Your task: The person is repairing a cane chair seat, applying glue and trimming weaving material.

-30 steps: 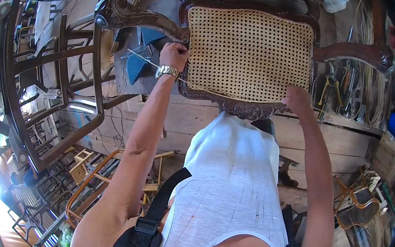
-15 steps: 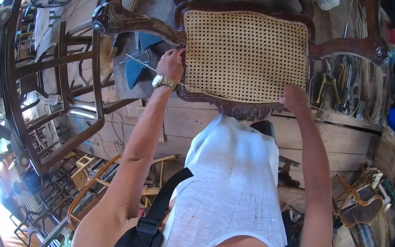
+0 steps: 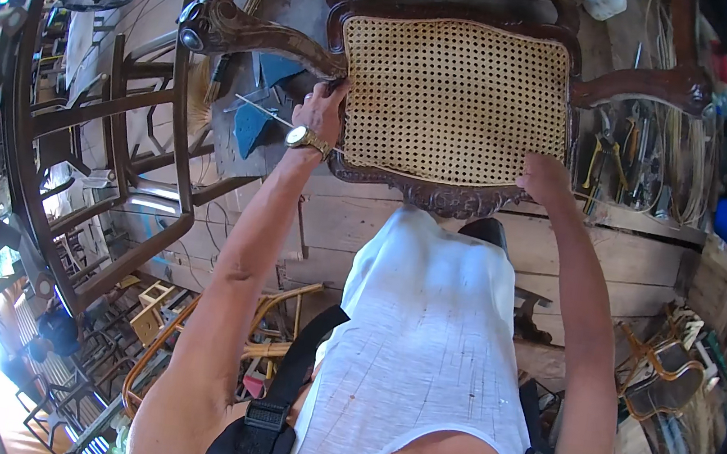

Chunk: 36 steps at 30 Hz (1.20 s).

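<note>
Woven cane seat (image 3: 456, 102) of a dark carved wooden armchair (image 3: 260, 33) sits straight ahead on the plank table (image 3: 363, 227); left hand (image 3: 321, 113) (gold wristwatch (image 3: 304, 139) on the wrist) is closed at the seat's left rim, pinching a thin pale cane strand (image 3: 260, 108) that runs off to the left. Right hand (image 3: 544, 175) rests curled at the seat's front right corner, whether it grips anything I cannot tell; pliers and hand tools (image 3: 612, 158) lie just right of the chair. Risk, as judged: a sharp tug on the strand could snap or kink it at the rim hole, or drag the neighbouring weave out of line.
</note>
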Tool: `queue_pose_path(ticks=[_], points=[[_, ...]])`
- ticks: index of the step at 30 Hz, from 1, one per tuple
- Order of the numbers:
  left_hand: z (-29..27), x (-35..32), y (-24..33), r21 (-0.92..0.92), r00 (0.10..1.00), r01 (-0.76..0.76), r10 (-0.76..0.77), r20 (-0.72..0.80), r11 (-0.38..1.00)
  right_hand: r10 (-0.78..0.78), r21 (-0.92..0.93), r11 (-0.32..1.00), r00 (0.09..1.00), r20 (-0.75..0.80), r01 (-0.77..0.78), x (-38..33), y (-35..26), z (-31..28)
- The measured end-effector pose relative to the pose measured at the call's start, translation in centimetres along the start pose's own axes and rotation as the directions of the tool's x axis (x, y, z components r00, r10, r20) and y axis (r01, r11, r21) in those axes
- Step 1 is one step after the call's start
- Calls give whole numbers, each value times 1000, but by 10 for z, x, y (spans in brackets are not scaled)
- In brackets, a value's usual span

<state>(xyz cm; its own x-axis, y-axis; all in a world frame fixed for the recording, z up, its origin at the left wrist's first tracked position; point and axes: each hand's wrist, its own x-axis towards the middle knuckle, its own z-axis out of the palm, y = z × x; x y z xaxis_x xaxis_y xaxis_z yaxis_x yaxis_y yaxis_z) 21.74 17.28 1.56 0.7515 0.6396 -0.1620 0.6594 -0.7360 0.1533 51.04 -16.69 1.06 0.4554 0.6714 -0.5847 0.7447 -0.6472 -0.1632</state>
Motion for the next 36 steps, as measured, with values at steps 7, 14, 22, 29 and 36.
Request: queue_pose_path(ticks=[7, 14, 22, 29, 36], points=[[-13, 20, -19, 197, 968, -218, 187, 166, 956, 1, -13, 1000, 1000, -5, -1, -4, -2, -1], [-44, 25, -26, -9, 949, -257, 254, 189, 966, -18, 66, 997, 975, -223, 34, -36, -6, 27], [5, -135, 16, -369, 909, -361, 234, -346, 857, 73, 544, 835, 962, -264, 86, -177, -41, 55], [52, -174, 32, -756, 740, 607, -523, 424, 245, 49, 599, 793, 969, -242, 110, -217, -82, 39], [61, -136, 18, -813, 782, 426, -290, 552, -397, -87, 529, 833, 984, -158, 159, -225, -90, 32]])
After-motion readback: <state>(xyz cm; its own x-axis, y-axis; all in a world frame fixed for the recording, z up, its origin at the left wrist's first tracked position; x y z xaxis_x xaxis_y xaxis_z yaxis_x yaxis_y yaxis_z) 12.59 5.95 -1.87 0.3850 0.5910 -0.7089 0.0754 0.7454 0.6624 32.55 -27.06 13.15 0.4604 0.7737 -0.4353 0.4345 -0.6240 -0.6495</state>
